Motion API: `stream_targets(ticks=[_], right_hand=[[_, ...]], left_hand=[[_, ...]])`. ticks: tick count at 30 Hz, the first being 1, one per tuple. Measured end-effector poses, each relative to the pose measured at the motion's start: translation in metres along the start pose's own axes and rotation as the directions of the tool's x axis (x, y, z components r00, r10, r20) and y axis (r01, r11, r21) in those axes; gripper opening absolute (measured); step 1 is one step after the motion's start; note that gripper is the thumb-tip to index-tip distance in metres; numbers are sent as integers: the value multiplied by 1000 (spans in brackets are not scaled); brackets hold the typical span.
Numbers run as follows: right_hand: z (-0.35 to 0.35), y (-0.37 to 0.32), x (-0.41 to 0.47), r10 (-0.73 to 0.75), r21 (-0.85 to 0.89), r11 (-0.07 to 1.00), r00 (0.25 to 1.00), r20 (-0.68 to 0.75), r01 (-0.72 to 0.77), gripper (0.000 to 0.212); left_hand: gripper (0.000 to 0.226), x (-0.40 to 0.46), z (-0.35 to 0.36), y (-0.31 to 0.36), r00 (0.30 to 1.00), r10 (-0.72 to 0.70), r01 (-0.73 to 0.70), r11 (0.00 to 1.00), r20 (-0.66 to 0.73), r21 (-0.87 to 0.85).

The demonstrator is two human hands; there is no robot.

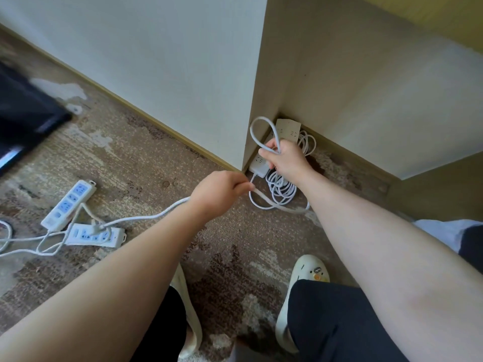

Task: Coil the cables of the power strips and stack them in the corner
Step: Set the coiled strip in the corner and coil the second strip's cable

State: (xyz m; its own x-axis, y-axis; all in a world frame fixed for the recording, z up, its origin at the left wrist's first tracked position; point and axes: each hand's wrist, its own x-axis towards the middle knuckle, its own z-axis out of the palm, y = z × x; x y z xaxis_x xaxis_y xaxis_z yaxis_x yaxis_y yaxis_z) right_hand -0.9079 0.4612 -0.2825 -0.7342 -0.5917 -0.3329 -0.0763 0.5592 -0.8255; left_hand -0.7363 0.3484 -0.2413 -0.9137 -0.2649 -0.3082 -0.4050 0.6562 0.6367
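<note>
The right hand (283, 159) grips a loop of white cable (262, 131) by the power strips in the corner (261, 165). The left hand (219, 194) pinches the same cable, which runs to a plugged strip (95, 235). Pulling hard could drag that strip or tangle the cable.

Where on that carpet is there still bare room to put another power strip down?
Bare carpet lies along the skirting, between the two loose strips and the corner. The corner itself is crowded: two strips and coiled cable fill it, with both hands working there. Cables tangle on the left.
</note>
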Motion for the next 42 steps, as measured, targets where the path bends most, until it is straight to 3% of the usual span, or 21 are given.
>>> stream_targets(ticks=[4,7,11,16,20,23,26,36,42], right_hand=[[1,4,0,29,-32,999,999,-14,-30,19],[1,3,1,8,-71,997,1000,-18,-10,19],[7,0,0,7,-32,999,1000,19,-6,19],[4,-3,-6,58,79,994,987,153,-71,17],[5,-3,-14,83,39,994,950,301,-100,18],[8,-5,-16,99,65,989,927,362,-131,17],[10,-11,-16,95,78,988,918,384,-134,20],[2,-10,-20,121,156,967,903,412,-201,24],[3,-20,-23,111,76,984,894,435,-160,38]], left_hand=[[25,-5,16,-22,956,-268,244,951,118,190],[22,-7,6,-39,937,-328,331,943,123,-6],[21,-7,-11,-38,955,-287,293,952,78,-85],[17,11,-11,7,972,-69,79,996,-227,34],[13,8,-1,11,947,-194,231,965,-255,124],[11,10,1,15,936,-218,211,976,-275,-55],[9,16,0,17,927,-246,205,964,-284,-168],[11,22,9,9,880,-375,325,923,-290,-207],[21,24,7,16,858,-366,318,929,-361,-188]])
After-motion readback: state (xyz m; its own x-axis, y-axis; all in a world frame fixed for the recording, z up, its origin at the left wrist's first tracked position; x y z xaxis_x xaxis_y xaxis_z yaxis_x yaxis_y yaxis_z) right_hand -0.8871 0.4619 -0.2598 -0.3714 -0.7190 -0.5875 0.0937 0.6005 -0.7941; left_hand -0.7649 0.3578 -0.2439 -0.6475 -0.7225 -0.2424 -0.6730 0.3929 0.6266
